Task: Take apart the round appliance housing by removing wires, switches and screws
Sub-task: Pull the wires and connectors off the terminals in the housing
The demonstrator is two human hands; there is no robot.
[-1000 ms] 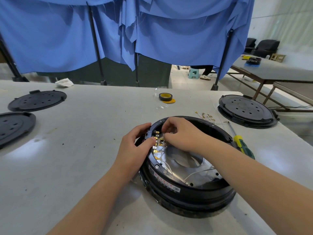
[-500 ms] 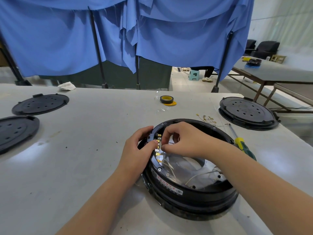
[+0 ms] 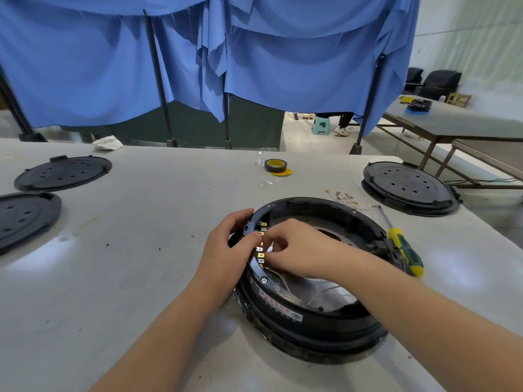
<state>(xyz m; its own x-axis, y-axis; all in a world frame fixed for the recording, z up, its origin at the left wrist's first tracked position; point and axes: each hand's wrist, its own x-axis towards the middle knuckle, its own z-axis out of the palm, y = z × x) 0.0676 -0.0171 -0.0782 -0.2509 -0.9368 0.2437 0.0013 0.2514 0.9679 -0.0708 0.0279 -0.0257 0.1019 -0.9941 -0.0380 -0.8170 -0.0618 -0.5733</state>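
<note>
The right hand (image 3: 297, 250) reaches across the open top of the round black plastic appliance housing (image 3: 311, 315), its fingers curled in and pinching at something small among the row of brass spade terminals (image 3: 261, 254) on the inner left rim; whether that is a connector or a thin wire is hidden by the fingertips. The left hand (image 3: 226, 250) grips the outer rim right beside it, thumb over the edge, bracing the housing, which sits on the pale grey surface (image 3: 141, 250) directly in front of the person.

The main risk, as I judge it, is a hard or crooked pull: a tight connector could let go suddenly, bending a terminal, tearing a thin white wire (image 3: 325, 292) from its crimp, or scraping knuckles on the metal tabs. If the left hand slackens, the housing could skid instead of the terminal releasing.

The green-and-yellow-handled screwdriver (image 3: 404, 250) lies against the housing's right side, so a jolt might roll it. Small loose freed wires (image 3: 343, 197) beyond the far rim could scatter or get mixed.
</note>
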